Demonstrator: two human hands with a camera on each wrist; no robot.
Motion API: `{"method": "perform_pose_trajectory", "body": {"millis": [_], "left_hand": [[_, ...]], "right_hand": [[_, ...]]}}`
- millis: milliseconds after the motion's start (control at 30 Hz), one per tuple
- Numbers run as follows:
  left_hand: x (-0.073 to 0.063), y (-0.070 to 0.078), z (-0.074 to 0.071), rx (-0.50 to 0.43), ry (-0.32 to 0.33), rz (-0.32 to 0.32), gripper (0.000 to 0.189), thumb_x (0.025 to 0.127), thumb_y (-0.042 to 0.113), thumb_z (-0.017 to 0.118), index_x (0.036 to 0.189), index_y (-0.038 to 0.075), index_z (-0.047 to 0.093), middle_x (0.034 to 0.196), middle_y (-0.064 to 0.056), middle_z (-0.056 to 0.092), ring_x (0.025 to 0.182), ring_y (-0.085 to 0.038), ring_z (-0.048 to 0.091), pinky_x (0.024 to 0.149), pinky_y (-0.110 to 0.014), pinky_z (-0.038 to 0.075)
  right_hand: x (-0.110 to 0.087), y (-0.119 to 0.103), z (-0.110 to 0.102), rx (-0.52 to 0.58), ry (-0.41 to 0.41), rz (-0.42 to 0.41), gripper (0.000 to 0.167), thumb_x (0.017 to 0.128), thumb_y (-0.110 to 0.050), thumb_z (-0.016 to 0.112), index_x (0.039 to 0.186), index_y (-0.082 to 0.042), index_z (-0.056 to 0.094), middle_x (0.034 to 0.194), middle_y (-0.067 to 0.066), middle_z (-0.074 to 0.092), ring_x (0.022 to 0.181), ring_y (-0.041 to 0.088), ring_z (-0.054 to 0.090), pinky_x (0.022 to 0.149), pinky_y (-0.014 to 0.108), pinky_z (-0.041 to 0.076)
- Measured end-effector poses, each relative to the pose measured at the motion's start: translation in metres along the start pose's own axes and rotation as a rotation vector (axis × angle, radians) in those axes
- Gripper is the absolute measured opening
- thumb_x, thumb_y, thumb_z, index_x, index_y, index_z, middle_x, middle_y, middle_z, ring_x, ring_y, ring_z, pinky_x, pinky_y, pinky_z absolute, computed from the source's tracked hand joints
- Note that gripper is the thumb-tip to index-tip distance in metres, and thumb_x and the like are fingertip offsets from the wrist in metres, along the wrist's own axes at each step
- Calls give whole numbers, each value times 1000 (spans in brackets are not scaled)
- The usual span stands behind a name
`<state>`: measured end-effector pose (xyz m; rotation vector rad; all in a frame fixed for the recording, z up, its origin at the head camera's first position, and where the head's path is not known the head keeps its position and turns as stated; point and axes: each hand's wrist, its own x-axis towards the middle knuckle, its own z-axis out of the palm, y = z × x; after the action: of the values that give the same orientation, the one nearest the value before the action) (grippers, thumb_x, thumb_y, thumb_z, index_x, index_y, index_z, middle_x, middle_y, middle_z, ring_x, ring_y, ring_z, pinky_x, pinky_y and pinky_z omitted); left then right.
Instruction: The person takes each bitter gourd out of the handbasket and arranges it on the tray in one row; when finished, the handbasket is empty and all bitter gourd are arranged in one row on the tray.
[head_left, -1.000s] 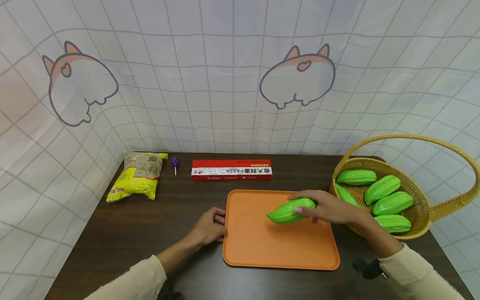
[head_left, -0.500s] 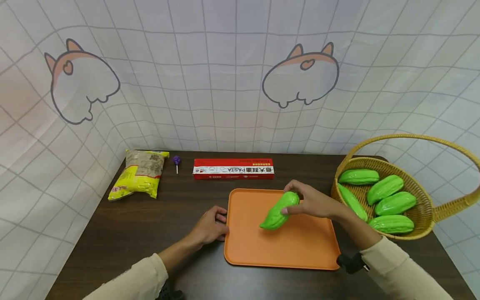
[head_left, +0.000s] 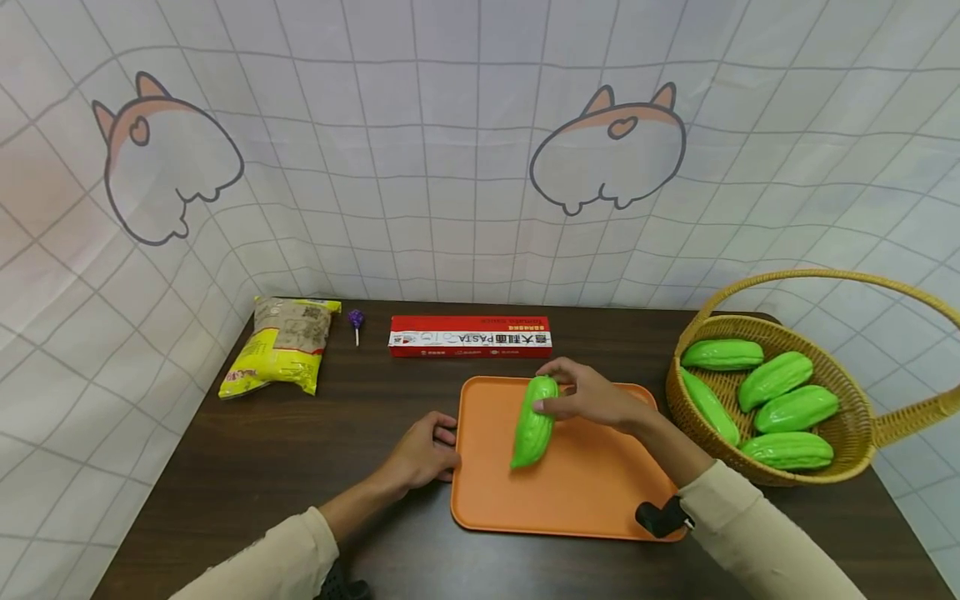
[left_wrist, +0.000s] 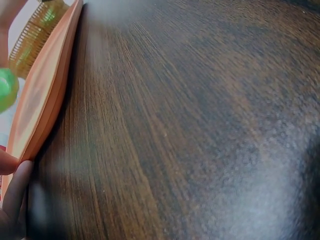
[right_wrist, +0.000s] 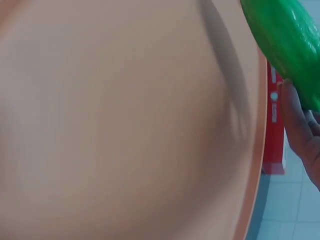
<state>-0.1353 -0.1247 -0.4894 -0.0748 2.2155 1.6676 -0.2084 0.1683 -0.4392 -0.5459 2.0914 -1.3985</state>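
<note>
Though its handle (head_left: 802,273) was cropped, the basket (head_left: 855,425) right of the tray (head_left: 600,492) held five gourds (head_left: 775,381); the right hand (head_left: 588,396) gripped another gourd (head_left: 532,427) above the tray, whose left rim the left hand (head_left: 418,454) pinched.

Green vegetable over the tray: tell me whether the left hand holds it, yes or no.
No, the right hand grips the vegetable; the left hand holds the tray.

Dark table (head_left: 360,408) carries bag (head_left: 288,342), lollipop (head_left: 356,319), box (head_left: 470,337), tray (head_left: 592,500) and basket (head_left: 795,336).
</note>
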Motion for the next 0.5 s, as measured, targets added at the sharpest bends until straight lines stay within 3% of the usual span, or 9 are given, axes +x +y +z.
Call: {"method": "perform_pose_trajectory", "body": {"millis": [267,500], "left_hand": [[2,-1,1,11,-2,-13,59,72,-5,70,128,-4,51,106,-17,57,77,-19,62,59,-36,63],[2,-2,0,3,-6,-8,57,72,-5,69,127,-4,53,106,-17,56,78,-19,63,59,-36,63]], "right_hand": [[22,3,14,-8,75,0,53,91,-23,73,137,-6,53,120,20,57,100,26,63,87,49,61],[36,6,26,57,95,11,63,93,-19,71,147,-1,44,124,26,58,96,23,69,89,47,61]]}}
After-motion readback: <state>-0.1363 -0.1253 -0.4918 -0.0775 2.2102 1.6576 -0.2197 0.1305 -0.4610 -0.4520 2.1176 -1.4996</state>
